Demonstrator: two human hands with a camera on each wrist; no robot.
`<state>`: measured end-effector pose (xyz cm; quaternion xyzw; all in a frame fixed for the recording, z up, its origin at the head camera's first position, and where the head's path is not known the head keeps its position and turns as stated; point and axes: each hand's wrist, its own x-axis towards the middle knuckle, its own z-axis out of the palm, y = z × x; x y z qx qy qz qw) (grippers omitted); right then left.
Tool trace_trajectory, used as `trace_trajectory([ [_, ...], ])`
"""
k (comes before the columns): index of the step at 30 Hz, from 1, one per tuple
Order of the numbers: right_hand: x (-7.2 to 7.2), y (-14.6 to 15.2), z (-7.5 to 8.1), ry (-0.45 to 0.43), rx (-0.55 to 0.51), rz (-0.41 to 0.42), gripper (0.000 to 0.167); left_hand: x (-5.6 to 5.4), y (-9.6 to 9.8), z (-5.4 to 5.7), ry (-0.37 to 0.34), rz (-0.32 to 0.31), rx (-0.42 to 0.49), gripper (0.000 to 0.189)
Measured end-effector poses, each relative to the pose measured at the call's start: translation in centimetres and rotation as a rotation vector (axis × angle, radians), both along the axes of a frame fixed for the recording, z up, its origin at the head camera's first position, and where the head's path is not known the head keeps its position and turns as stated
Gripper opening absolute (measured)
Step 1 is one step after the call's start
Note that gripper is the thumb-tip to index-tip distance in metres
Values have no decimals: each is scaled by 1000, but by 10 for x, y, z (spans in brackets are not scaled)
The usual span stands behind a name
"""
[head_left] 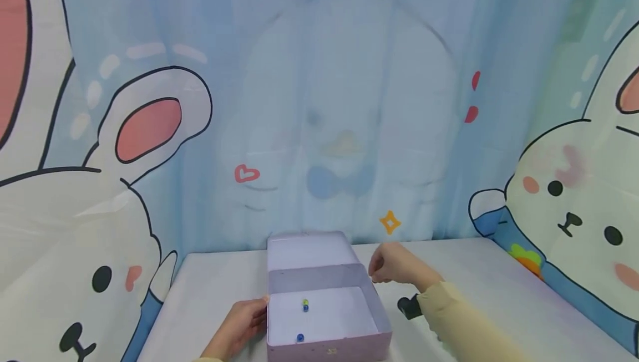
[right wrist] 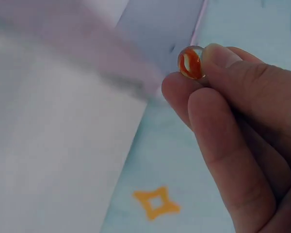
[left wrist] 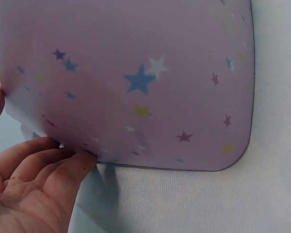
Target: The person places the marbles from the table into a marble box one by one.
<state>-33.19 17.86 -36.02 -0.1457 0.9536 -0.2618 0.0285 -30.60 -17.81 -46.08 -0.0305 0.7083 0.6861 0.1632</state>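
Box (head_left: pixel 329 352) is standing on a white-covered table (head_left: pixel 214 273), its star-printed side showing in the left wrist view. Near the front wall inside, a blue marble (head_left: pixel 300 338) is resting. Left hand (head_left: pixel 238 323) is gripping the box at its left wall, thumb by the rim. A little deeper, a yellow-green and blue item (head_left: pixel 305 305) is lying on the box floor (one marble or two touching: cannot tell). To the right, a black object (head_left: pixel 410 306) is showing beside the cuff of a pale yellow sleeve (head_left: pixel 464 317). Farther back, right hand (head_left: pixel 396 265) is pinching an orange-and-white glass marble (right wrist: pixel 190 63) just beside the box's right wall. Lid (head_left: pixel 312 251) is leaning open behind; a cartoon-printed curtain (head_left: pixel 339 101) is hanging beyond.
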Motion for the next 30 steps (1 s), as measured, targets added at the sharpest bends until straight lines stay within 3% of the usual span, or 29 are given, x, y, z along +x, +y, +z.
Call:
trace_trajectory([
  [5,-7,-38,-14,7,-8,79,12,-1,0,0,17,-6,3,60],
  [15,-15,-111,-43,-131,93,108,25,-3,-1,-6,27,-9,20,59],
  [30,-14,-154,-56,-169,131,170,26,-6,-1,-7,20,0,22,59],
])
